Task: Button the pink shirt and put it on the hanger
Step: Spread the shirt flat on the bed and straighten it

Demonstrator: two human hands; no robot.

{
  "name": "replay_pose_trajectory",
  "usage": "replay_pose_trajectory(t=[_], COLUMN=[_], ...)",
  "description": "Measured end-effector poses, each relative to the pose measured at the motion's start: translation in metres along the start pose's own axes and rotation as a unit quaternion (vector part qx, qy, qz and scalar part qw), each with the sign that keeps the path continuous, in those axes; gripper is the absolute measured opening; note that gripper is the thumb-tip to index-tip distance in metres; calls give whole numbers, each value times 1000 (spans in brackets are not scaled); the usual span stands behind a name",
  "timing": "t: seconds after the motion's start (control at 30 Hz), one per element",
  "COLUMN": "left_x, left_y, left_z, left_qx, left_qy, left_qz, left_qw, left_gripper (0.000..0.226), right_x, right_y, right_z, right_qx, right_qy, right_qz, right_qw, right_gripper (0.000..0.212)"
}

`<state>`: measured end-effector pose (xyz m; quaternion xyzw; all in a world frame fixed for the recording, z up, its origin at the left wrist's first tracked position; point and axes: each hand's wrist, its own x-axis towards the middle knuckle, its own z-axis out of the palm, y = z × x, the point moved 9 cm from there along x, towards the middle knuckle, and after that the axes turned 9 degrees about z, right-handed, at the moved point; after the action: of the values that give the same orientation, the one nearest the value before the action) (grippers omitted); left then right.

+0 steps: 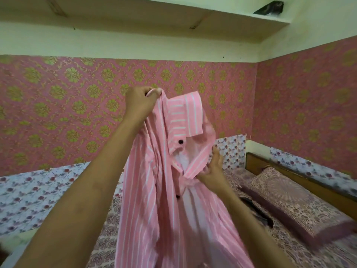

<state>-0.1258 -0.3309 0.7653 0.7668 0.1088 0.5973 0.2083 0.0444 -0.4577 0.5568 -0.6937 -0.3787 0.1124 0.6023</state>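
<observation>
A pink shirt (pixel 154 190) with white stripes and dark buttons hangs in the air in front of me, over the bed. My left hand (pixel 141 99) holds it up high, gripping the top edge near the collar. Lower and to the right, my right hand (pixel 212 171) pinches the front edge of the shirt just below the collar. The collar (pixel 185 117) flops forward, with one dark button (pixel 180 141) under it and a second dark button (pixel 178 196) lower on the front. The front hangs open. No hanger is in view.
A bed with a patterned sheet (pixel 289 248) lies below, with a pillow (pixel 286 202) at the right by a wooden headboard (pixel 301 176). Flowered cloth (pixel 29 198) lines the wall base at left. A shelf (pixel 154 14) runs overhead.
</observation>
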Motion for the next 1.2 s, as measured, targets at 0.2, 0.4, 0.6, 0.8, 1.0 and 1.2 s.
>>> replay_pose_trajectory(t=[0.2, 0.4, 0.6, 0.8, 1.0, 1.2], left_x=[-16, -22, -28, -15, 24, -42], left_y=[-25, -72, -94, -93, -125, -219], left_z=[-4, -39, -52, -54, -39, 66], left_qx=[-50, -29, -22, -180, -166, -65], left_qy=[-27, 16, 45, 26, -52, -260], left_qz=[-6, -50, -75, -146, -148, -210], left_qw=[998, 998, 996, 972, 974, 940], left_gripper=[39, 44, 30, 22, 39, 16], right_x=[5, 20, 24, 11, 42, 110], right_y=[34, 21, -34, -84, -100, 15], right_z=[52, 7, -31, -60, -69, -57], right_qx=[48, 35, -39, 240, 94, -331], right_qy=[-134, 16, 27, -138, -103, 8], right_qz=[109, 88, 30, 34, -33, 20], right_qw=[984, 995, 998, 960, 990, 943], right_gripper=[36, 21, 22, 38, 15, 24])
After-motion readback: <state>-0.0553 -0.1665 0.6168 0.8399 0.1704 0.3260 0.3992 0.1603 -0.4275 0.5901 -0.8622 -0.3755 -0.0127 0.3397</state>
